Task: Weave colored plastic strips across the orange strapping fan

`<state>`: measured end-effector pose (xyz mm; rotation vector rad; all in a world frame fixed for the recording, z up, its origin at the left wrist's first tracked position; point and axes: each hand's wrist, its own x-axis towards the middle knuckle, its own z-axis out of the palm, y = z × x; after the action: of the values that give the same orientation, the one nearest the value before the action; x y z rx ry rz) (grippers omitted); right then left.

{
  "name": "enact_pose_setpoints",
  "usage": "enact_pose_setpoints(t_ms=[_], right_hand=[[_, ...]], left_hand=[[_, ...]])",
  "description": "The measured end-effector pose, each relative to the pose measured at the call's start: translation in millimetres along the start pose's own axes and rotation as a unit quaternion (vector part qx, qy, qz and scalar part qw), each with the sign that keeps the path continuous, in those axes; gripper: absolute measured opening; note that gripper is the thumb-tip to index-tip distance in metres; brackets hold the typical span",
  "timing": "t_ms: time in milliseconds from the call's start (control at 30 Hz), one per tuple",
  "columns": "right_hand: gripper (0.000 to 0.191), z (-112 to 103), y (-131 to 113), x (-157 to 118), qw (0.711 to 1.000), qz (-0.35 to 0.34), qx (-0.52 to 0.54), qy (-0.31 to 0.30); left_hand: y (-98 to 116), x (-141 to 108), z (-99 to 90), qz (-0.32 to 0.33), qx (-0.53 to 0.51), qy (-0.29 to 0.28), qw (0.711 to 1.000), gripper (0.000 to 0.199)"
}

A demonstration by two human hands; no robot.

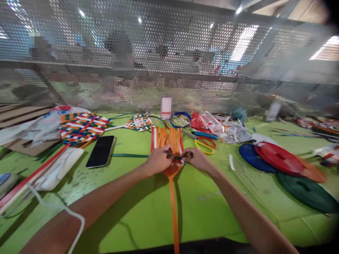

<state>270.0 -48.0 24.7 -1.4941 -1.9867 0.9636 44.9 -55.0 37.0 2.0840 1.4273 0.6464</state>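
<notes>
In front of me lies a partly woven orange fan [172, 171], its orange, white and red strips spread upward and a long orange handle [173, 211] running toward the table's near edge. A dark green strip [129, 155] comes in from the left and crosses the weave. My left hand [160, 160] is closed at the fan's left side, pinching the green strip. On the right side, my right hand [197, 159] pinches the same green strip near the fan's edge. The fingers partly cover the crossing.
A phone [100, 151] lies left, near a finished multicolour woven fan [82, 128] and a smaller woven one [140, 122]. Yellow-and-red-handled scissors [205, 145] and blue-handled pliers [205, 134] lie beyond my right hand. Strip rolls, red [279, 158] and green [307, 192], lie right. A perforated metal screen [148, 84] stands behind.
</notes>
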Motion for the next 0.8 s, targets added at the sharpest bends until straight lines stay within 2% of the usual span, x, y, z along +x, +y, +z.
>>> enact_pose_setpoints(t_ms=[100, 233, 467, 633, 800], right_hand=[[0.015, 1.3, -0.8, -0.9, 1.000, -0.004, -0.013, 0.012], [0.017, 2.1, -1.6, -0.5, 1.000, -0.001, -0.015, 0.018], [0.017, 1.0, 1.9, -0.5, 1.000, 0.017, -0.025, 0.008], [0.016, 3.3, 15.3, 3.2, 1.000, -0.001, -0.020, 0.015], [0.017, 4.1, 25.9, 5.7, 1.000, 0.000, -0.006, 0.007]], left_hand=[[-5.0, 6.3, -19.6, -0.020, 0.002, -0.032, 0.999, 0.011], [-17.7, 4.0, -36.9, -0.016, -0.013, -0.034, 0.999, 0.010], [-38.2, -12.5, -28.4, 0.016, -0.036, -0.015, 0.999, 0.003], [-40.8, -14.4, -27.2, 0.054, 0.050, 0.006, 0.997, 0.005], [-46.0, -13.4, -24.6, 0.061, 0.094, 0.012, 0.994, 0.009]])
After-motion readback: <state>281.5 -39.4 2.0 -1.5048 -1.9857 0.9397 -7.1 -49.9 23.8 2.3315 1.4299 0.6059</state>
